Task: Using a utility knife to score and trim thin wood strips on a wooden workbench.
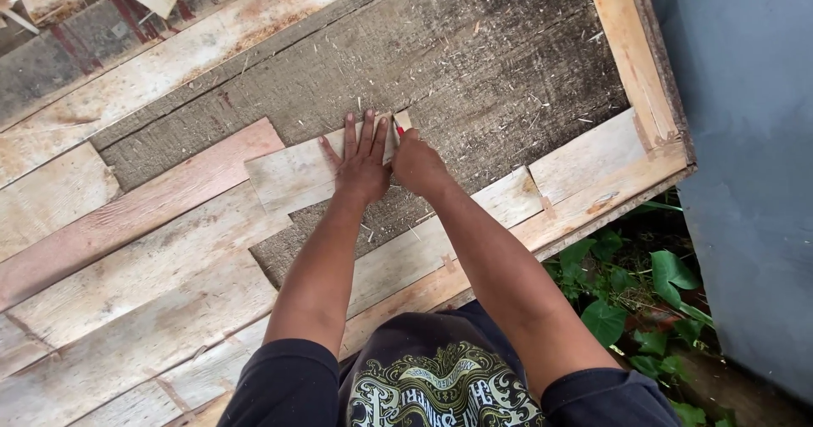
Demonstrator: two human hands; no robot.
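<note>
Planks [144, 266] lie side by side inside the wooden frame [631, 50], filling its lower left part, while the dark weathered board [474, 63] shows bare above them. My left hand [362, 163] presses flat, fingers spread, on the short pale board [296, 173], which sits near the frame's middle with its long axis running from lower left up to the right. My right hand [417, 163] is curled at the board's right end around something thin with a red tip [400, 130]; most of it is hidden, so I cannot tell what it is.
</note>
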